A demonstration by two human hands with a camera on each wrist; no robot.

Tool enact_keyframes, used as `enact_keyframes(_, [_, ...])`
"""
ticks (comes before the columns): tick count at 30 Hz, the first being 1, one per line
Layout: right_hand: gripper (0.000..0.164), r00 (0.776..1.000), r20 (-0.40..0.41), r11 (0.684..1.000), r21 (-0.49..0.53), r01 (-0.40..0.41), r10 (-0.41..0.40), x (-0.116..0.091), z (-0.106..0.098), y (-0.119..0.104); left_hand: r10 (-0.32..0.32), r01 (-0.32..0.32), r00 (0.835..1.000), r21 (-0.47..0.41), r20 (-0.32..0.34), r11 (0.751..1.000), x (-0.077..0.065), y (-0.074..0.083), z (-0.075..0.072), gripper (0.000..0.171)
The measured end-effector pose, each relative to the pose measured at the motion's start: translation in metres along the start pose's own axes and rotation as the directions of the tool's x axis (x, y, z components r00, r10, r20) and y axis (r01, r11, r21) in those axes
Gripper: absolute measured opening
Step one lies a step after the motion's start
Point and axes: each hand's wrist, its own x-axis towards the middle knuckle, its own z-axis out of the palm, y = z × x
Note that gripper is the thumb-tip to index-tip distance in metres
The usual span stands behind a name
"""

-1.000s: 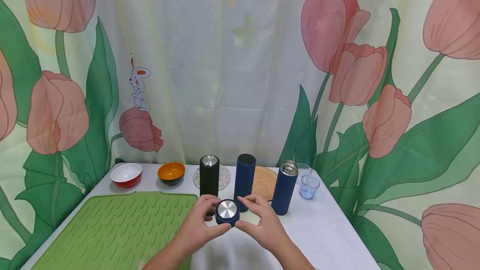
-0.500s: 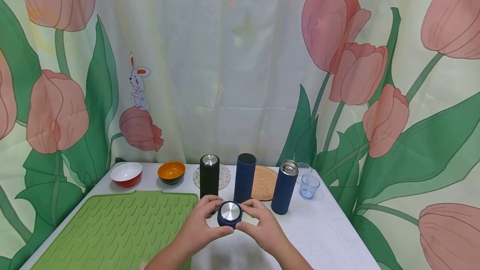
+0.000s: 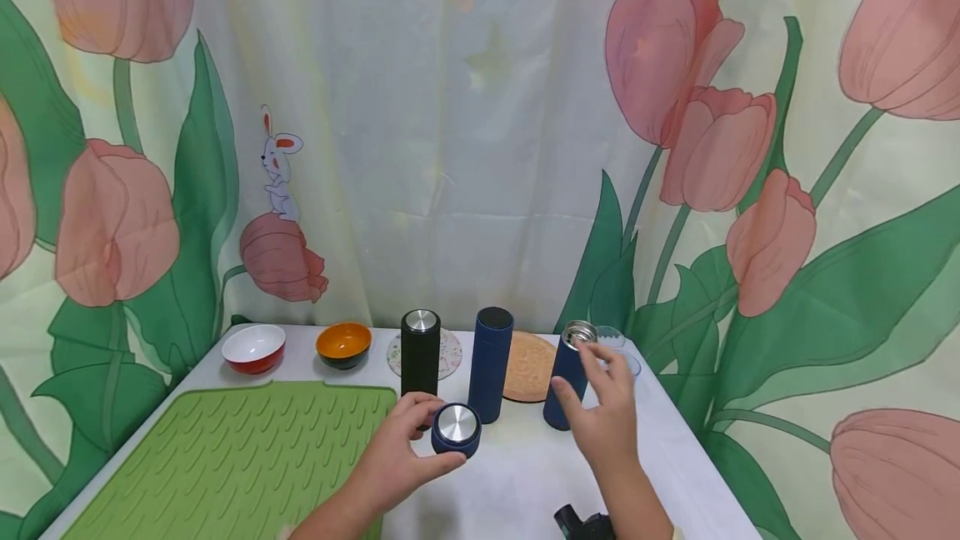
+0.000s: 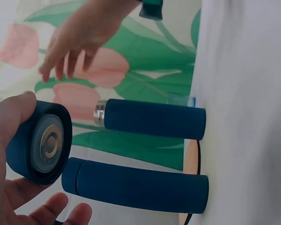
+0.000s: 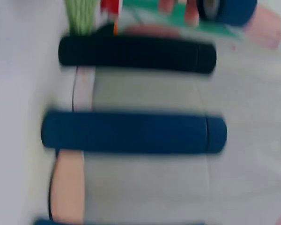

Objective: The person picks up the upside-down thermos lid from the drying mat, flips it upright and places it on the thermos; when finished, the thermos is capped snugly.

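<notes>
In the head view my left hand [image 3: 393, 452] pinches a dark blue flask lid [image 3: 457, 427] with a brushed-steel top, between thumb and fingers. The left wrist view shows the lid's hollow underside [image 4: 49, 143]. My right hand [image 3: 609, 415] has its fingers spread and holds nothing; it overlaps an uncapped blue vacuum flask [image 3: 557, 415] in the head view. From the left wrist, a gap separates that hand [image 4: 84, 35] from the flask's steel mouth [image 4: 99, 114]. A capped blue flask [image 3: 491, 369] stands between the hands, with a black flask [image 3: 420, 361] to its left.
A green ridged mat [image 3: 262, 448] covers the table's left side. Behind it sit a red-and-white bowl [image 3: 255, 350] and an orange-and-black bowl [image 3: 343, 346]. A cork mat [image 3: 528, 369] and a patterned round mat [image 3: 451, 355] lie behind the flasks. Glass cups [image 3: 611, 337] stand at the right back, partly hidden.
My right hand has let go of the lid and moved right and up towards the uncapped flask. My left hand keeps the lid in almost the same spot.
</notes>
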Motion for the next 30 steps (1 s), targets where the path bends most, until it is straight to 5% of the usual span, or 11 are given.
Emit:
enact_keyframes(4, [0.082, 0.965, -0.262, 0.999, -0.032, -0.007, -0.002, 0.010, -0.016, 0.024, 0.005, -0.005, 1.000, -0.004, 0.003, 1.000, -0.001, 0.000, -0.001, 0.053])
enact_keyframes(7, [0.097, 0.939, -0.308, 0.987, 0.014, -0.159, 0.156, 0.017, -0.021, 0.041, 0.009, -0.009, 1.000, -0.003, 0.001, 1.000, -0.001, 0.000, -0.001, 0.053])
enact_keyframes(12, [0.114, 0.850, -0.192, 0.871, 0.135, -0.472, 0.490, 0.021, -0.015, 0.066, -0.003, 0.003, 1.000, -0.005, 0.003, 1.000, -0.001, 0.001, -0.002, 0.055])
enact_keyframes(18, [0.121, 0.737, 0.011, 0.736, 0.039, -0.676, 0.676, 0.017, 0.000, 0.089, -0.016, 0.016, 1.000, -0.001, 0.008, 1.000, -0.002, 0.000, -0.003, 0.054])
enact_keyframes(24, [0.111, 0.691, 0.173, 0.701, 0.011, -0.714, 0.702, 0.015, 0.013, 0.105, -0.014, 0.013, 1.000, -0.015, -0.017, 1.000, -0.002, 0.000, -0.004, 0.052])
enact_keyframes(30, [0.096, 0.670, 0.280, 0.697, 0.004, -0.717, 0.687, 0.012, 0.023, 0.113, -0.029, 0.028, 1.000, -0.018, -0.011, 0.999, -0.003, -0.001, -0.004, 0.051])
